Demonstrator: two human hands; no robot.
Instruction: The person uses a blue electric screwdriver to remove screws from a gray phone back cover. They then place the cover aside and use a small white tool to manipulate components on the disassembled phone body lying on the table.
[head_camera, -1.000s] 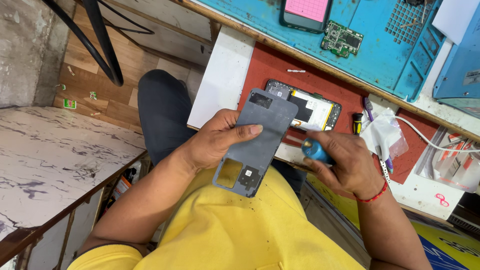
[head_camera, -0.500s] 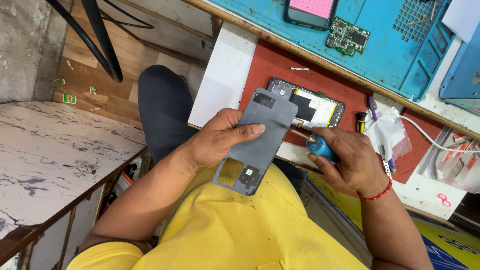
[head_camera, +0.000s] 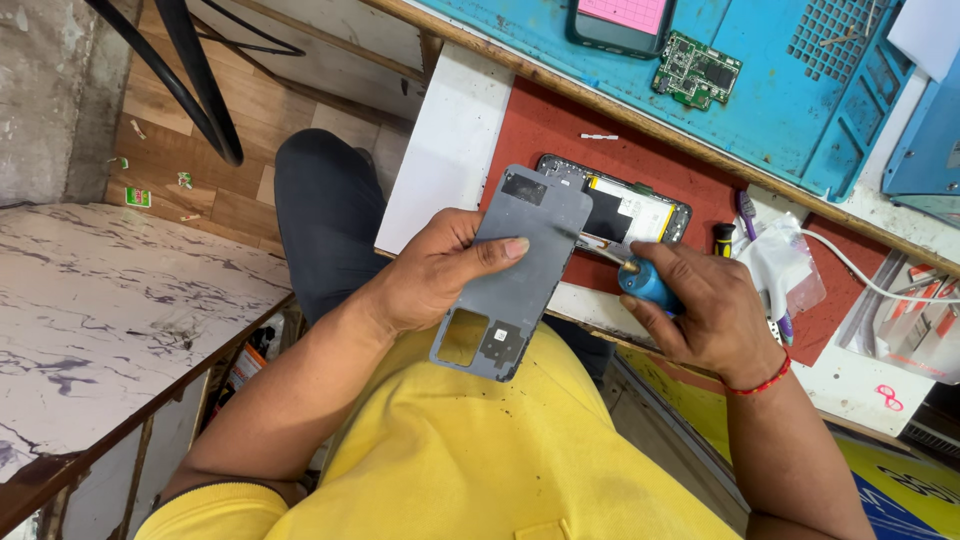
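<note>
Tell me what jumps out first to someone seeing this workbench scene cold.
At the centre, the left hand grips a grey plastic phone back cover, inner side up, over the lap. Beside it, the right hand holds a blue-handled screwdriver, its tip pointing toward the cover's edge. Behind them, an opened black phone body lies on a red mat, with a green circuit board on the blue mat beyond.

Bench (head_camera: 440, 150) w/ red mat (head_camera: 560, 125): opened phone (head_camera: 620, 210); blue mat (head_camera: 760, 120): circuit board (head_camera: 697, 70).
</note>
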